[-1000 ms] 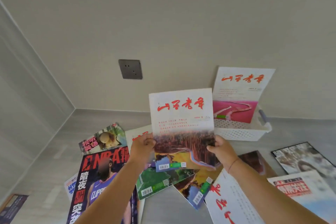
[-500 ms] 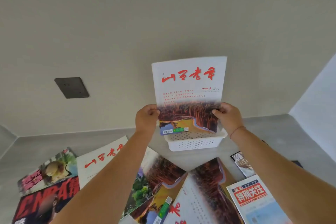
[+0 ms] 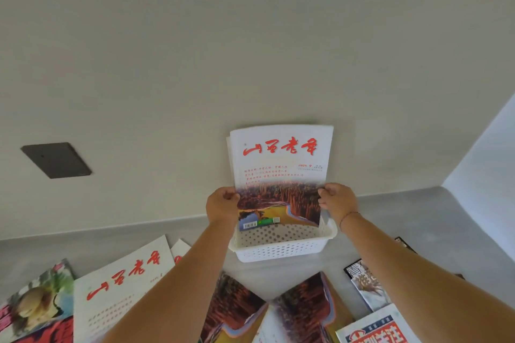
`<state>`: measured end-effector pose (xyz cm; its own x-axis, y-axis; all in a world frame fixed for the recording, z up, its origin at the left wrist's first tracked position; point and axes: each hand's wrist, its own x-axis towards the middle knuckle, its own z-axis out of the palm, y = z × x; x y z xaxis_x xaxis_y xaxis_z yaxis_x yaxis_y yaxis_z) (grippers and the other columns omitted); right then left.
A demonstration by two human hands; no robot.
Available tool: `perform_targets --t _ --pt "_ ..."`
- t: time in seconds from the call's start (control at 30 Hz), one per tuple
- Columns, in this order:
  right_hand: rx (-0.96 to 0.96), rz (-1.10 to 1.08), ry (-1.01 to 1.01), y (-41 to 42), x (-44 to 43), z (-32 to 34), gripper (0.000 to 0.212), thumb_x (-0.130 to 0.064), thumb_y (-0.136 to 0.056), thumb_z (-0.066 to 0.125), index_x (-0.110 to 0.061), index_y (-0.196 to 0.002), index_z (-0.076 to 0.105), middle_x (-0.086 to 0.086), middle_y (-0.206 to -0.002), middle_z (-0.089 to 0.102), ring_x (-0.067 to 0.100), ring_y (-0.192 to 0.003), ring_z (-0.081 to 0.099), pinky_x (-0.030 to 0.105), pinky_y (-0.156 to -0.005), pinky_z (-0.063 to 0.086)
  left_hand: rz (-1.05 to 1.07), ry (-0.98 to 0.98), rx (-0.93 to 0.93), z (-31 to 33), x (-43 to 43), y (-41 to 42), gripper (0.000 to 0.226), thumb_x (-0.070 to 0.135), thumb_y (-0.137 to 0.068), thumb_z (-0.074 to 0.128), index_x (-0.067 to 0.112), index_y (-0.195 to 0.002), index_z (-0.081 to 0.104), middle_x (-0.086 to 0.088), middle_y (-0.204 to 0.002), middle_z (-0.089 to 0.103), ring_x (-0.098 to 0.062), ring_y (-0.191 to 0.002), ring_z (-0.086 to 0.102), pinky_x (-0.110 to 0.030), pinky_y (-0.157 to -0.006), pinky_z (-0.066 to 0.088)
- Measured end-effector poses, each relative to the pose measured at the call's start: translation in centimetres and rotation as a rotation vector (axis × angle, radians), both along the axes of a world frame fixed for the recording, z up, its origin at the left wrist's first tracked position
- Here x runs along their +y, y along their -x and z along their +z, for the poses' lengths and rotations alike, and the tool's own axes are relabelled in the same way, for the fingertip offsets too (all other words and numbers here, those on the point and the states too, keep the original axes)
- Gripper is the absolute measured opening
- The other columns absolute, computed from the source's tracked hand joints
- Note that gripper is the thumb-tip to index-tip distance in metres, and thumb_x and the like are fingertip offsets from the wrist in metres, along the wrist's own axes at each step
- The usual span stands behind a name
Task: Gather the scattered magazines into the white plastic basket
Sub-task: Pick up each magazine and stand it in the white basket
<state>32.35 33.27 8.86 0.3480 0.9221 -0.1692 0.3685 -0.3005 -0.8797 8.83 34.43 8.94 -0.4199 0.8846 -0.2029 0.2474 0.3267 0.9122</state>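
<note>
left hand (image 3: 223,205) pinches held magazine (image 3: 281,164) at its 9 o'clock edge | right hand (image 3: 338,202) pinches its 3 o'clock edge | held magazine upright, foot inside white plastic basket (image 3: 281,252), fronting second copy (image 3: 228,156) | progress: early, I judge | left: loose magazines (image 3: 122,284) lying 4 to 8 o'clock of basket

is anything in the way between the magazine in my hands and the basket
Nothing visible is. The magazine, gripped at its sides by the left hand and right hand, hangs right over the basket, whose open front part shows bare. A second magazine shows just behind it.
</note>
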Motion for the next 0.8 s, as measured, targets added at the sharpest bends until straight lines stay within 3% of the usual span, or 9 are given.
perform_targets --t 0.13,0.3,0.4,0.47,0.67,0.8 --pt "0.021 -0.022 0.021 0.4 0.5 -1.0 0.021 -0.01 -0.092 0.051 0.004 -0.093 0.065 0.025 -0.093 0.071 0.037 -0.089 0.068 0.051 -0.089 0.052 0.011 0.028 0.017 -1.0 0.6 0.1 0.015 0.005 -0.087 0.058 0.01 -0.097 0.067 -0.012 -0.102 0.071 -0.027 -0.086 0.065 -0.031 -0.077 0.052" --pt "-0.014 -0.033 -0.022 0.8 1.4 -0.7 0.02 -0.009 -0.092 0.049 0.001 -0.095 0.066 0.026 -0.093 0.07 0.042 -0.094 0.065 0.054 -0.09 0.05 -0.015 0.002 0.101 -0.9 1.2 0.0 0.035 0.012 -0.09 0.057 0.01 -0.124 0.059 -0.01 -0.116 0.068 -0.029 -0.104 0.063 -0.038 -0.094 0.05" --pt "-0.049 -0.035 -0.031 1.0 1.9 -0.3 0.024 -0.01 -0.093 0.046 0.002 -0.095 0.066 0.025 -0.093 0.069 0.041 -0.095 0.064 0.053 -0.091 0.051 -0.042 -0.015 0.15 -1.1 1.6 0.0 0.026 0.012 -0.091 0.052 0.013 -0.11 0.07 -0.009 -0.109 0.071 -0.025 -0.09 0.064 -0.025 -0.072 0.052" --pt "-0.073 -0.027 -0.034 1.1 2.0 -0.1 0.025 -0.01 -0.093 0.044 0.002 -0.094 0.066 0.023 -0.093 0.07 0.04 -0.095 0.064 0.05 -0.09 0.052 -0.031 -0.015 0.144 -1.1 1.8 0.0 0.024 0.012 -0.09 0.053 0.014 -0.103 0.073 -0.008 -0.103 0.073 -0.021 -0.08 0.06 -0.018 -0.058 0.044" --pt "-0.089 -0.024 -0.068 1.4 1.9 0.2 0.027 -0.007 -0.093 0.041 0.001 -0.097 0.066 0.02 -0.094 0.069 0.043 -0.095 0.061 0.047 -0.086 0.051 -0.001 -0.018 0.095 -1.2 1.8 0.4 0.02 0.018 -0.089 0.058 0.012 -0.098 0.075 -0.008 -0.093 0.074 -0.023 -0.077 0.062 -0.027 -0.074 0.052" --pt "-0.154 -0.024 -0.006 2.0 1.8 -0.1 0.022 -0.016 -0.094 0.043 0.002 -0.094 0.056 0.022 -0.098 0.059 0.037 -0.088 0.057 0.029 -0.064 0.046 -0.04 -0.004 0.113 -1.1 1.4 1.2 0.023 0.019 -0.089 0.055 0.022 -0.074 0.072 -0.007 -0.087 0.07 -0.023 -0.075 0.059 -0.023 -0.07 0.046"
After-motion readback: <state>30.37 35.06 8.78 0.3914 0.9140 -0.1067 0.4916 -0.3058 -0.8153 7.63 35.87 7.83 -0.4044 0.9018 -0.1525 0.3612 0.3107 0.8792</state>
